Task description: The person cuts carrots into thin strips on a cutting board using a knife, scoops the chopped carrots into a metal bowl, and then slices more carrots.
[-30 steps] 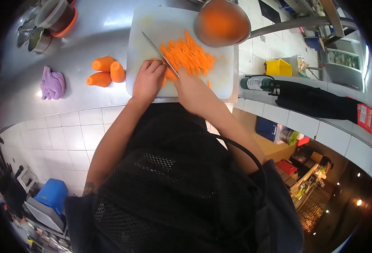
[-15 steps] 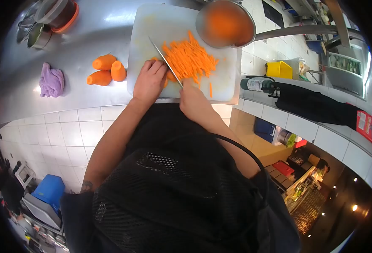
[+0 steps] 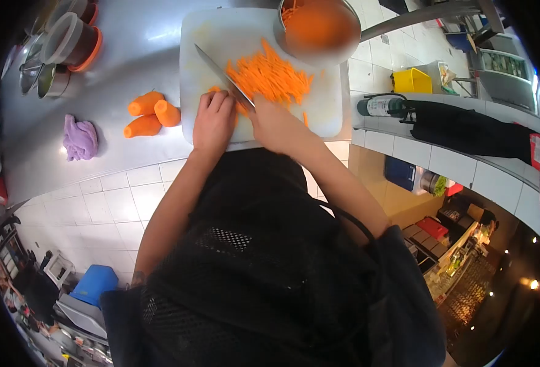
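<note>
Carrot strips are heaped on a white cutting board set on a metal worktop, just to the right of a knife by which a carrot piece is met. The carrot piece, mostly hidden, is held down against the board by the left hand, its fingers bent and pressed together, knuckles turned towards the blade. The knife's handle is enclosed in the closed grip of the right hand, its wrist angled inward, and the blade is slanted away from the body towards the board's far left. Both forearms are stretched forward from bent elbows, the left nearly in line with its hand, the right brought diagonally across from the side. Three peeled carrots are grouped left of the board, with a purple cloth laid farther out. By the board's far right corner, a metal bowl is seen, its orange contents partly blurred.
</note>
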`<state>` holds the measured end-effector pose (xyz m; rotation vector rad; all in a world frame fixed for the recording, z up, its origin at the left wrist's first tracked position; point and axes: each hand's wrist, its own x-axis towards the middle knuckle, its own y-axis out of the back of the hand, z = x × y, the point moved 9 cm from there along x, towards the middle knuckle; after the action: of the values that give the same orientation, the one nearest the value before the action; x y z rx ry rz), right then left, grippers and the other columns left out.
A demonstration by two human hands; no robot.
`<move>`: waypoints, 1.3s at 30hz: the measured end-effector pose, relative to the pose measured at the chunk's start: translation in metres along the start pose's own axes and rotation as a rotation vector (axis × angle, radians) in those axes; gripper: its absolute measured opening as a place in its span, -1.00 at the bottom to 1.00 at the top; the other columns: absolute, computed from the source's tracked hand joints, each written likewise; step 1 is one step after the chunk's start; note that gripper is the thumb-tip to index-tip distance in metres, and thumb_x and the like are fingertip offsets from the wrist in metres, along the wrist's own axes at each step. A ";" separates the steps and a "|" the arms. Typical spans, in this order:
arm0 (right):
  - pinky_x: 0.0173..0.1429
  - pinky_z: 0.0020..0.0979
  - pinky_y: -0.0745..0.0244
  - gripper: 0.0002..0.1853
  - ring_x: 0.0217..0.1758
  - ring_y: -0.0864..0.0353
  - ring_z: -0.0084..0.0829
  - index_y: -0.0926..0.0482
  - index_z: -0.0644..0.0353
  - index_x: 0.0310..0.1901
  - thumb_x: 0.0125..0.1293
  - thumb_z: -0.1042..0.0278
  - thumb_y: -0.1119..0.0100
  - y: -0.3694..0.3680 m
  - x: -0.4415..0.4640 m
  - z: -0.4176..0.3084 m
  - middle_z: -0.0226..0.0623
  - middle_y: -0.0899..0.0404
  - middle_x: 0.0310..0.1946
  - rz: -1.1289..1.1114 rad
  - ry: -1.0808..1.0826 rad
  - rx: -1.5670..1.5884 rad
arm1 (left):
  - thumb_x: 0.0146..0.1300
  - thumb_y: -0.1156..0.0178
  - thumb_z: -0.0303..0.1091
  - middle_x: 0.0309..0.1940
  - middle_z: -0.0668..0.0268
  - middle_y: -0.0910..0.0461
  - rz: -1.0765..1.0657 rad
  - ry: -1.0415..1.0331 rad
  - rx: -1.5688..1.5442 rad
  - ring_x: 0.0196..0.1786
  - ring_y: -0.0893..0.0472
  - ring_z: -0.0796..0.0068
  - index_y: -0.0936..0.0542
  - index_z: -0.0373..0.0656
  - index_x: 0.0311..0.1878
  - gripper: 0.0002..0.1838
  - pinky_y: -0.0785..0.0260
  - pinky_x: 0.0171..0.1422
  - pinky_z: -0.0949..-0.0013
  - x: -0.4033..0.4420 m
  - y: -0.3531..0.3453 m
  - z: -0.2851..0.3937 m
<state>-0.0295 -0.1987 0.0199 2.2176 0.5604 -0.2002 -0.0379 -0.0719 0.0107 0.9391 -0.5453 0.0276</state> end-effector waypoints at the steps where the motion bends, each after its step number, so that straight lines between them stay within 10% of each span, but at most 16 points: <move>1: 0.03 0.17 -0.53 -0.77 -0.05 -0.63 0.43 -0.44 0.47 -0.05 0.50 0.42 -0.10 0.008 -0.019 -0.008 0.40 -0.62 -0.27 -0.018 0.017 -0.018 | 0.18 -0.35 -0.54 0.01 0.22 -0.61 0.000 0.010 0.003 0.13 -0.55 0.06 -0.64 -0.24 -0.02 -0.72 -0.50 0.26 0.17 -0.002 -0.001 -0.001; 9: 0.14 0.21 -0.54 -0.76 0.06 -0.66 0.34 -0.49 0.40 -0.01 0.43 0.38 -0.13 -0.028 0.013 0.015 0.36 -0.67 -0.11 -0.087 -0.198 0.086 | 0.17 -0.35 -0.56 0.00 0.20 -0.61 -0.022 0.009 0.006 0.13 -0.55 0.03 -0.64 -0.22 -0.01 -0.71 -0.49 0.26 0.15 -0.006 -0.002 0.001; 14: 0.03 0.21 -0.52 -0.76 -0.08 -0.66 0.37 -0.42 0.42 0.00 0.50 0.38 -0.10 0.013 0.005 -0.025 0.36 -0.65 -0.27 0.127 0.106 -0.027 | 0.20 -0.32 -0.60 0.01 0.16 -0.62 0.097 0.089 -0.162 0.10 -0.56 -0.01 -0.64 -0.24 -0.01 -0.73 -0.49 0.25 0.07 -0.005 0.027 -0.012; 39: 0.00 0.23 -0.51 -0.82 -0.09 -0.64 0.38 -0.37 0.38 -0.01 0.42 0.57 -0.03 0.001 -0.040 -0.038 0.39 -0.62 -0.24 0.039 0.125 -0.026 | 0.25 -0.30 -0.55 0.07 0.19 -0.62 -0.007 0.126 -0.013 0.14 -0.55 0.02 -0.62 -0.20 0.03 -0.73 -0.51 0.23 0.09 -0.001 0.013 -0.026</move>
<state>-0.0660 -0.1829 0.0582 2.2247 0.5833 -0.0333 -0.0311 -0.0440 0.0083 0.9201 -0.4246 0.0763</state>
